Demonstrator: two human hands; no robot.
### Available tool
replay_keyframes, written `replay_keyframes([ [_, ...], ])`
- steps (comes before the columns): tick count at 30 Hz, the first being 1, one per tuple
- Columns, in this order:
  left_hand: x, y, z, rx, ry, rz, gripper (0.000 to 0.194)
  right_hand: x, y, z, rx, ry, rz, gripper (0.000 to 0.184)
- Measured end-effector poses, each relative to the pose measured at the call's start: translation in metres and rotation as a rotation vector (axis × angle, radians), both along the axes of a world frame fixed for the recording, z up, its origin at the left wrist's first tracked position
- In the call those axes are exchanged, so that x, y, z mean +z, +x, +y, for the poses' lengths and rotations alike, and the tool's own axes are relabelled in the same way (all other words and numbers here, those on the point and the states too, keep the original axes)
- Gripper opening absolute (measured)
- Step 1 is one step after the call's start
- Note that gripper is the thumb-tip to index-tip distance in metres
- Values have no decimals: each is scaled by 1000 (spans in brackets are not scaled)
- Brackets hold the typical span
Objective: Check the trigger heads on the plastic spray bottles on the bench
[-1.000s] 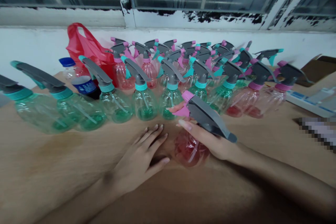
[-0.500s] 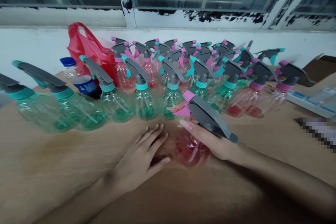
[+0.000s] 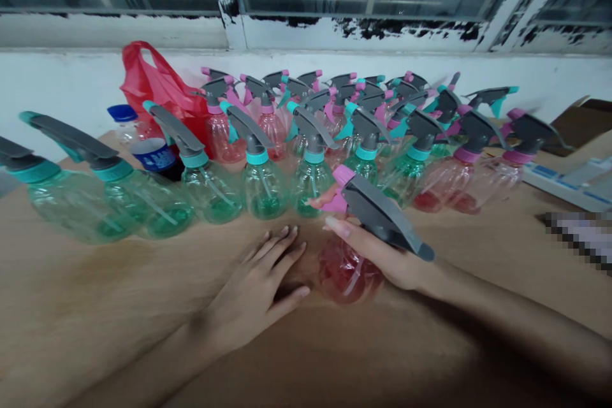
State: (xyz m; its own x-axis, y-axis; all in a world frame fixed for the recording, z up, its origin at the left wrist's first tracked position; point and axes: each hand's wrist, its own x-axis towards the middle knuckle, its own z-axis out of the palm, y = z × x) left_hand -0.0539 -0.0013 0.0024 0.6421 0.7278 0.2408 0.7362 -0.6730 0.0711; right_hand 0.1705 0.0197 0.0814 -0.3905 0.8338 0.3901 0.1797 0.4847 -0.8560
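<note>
My right hand (image 3: 382,252) is wrapped round the neck of a pink spray bottle (image 3: 347,274), with fingers by its pink trigger. Its grey and pink spray head slants down toward my right wrist, and a clear tube shows inside the body. Flat on the table (image 3: 268,370), just left of this bottle, lies my left hand (image 3: 262,287), fingers spread and holding nothing. Ahead of both hands runs a front row of green spray bottles (image 3: 265,188) with teal collars. At that row's right end stand pink spray bottles (image 3: 440,185).
Behind the front row, several more spray bottles crowd toward the wall. A red plastic bag (image 3: 157,83) and a drink bottle with a blue cap (image 3: 160,156) stand at the back left. On the right are an open cardboard box (image 3: 583,124) and a blue-white box (image 3: 564,185).
Almost nothing differs. Both hands and the pink spray bottle hold the same places; the view has shifted very slightly.
</note>
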Motion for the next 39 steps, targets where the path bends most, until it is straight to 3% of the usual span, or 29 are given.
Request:
replay_keyframes([
  [1, 0, 0, 0, 4, 1, 3, 59, 3, 1, -1, -5, 12, -18, 6],
  [5, -3, -1, 0, 3, 0, 11, 59, 7, 3, -1, -2, 37, -59, 15],
  [8, -4, -1, 0, 5, 4, 13, 59, 3, 3, 0, 5, 5, -38, 12],
  [13, -2, -1, -1, 10, -16, 19, 59, -6, 1, 1, 20, -42, 52, 29],
  [19, 0, 0, 0, 14, -20, 6, 58, -13, -1, 3, -44, 49, 92, 29],
  [24, 2, 0, 0, 9, -35, 1, 59, -15, -1, 2, -55, 39, 102, 26],
  [30, 2, 0, -1, 19, 4, 14, 57, -16, -1, 3, -92, 38, 51, 38],
  [34, 2, 1, -2, 26, 34, 28, 58, -20, 1, 3, -148, 35, 10, 36],
  [39, 2, 0, 0, 12, 24, 30, 57, -23, 10, -4, -116, 17, -81, 48],
])
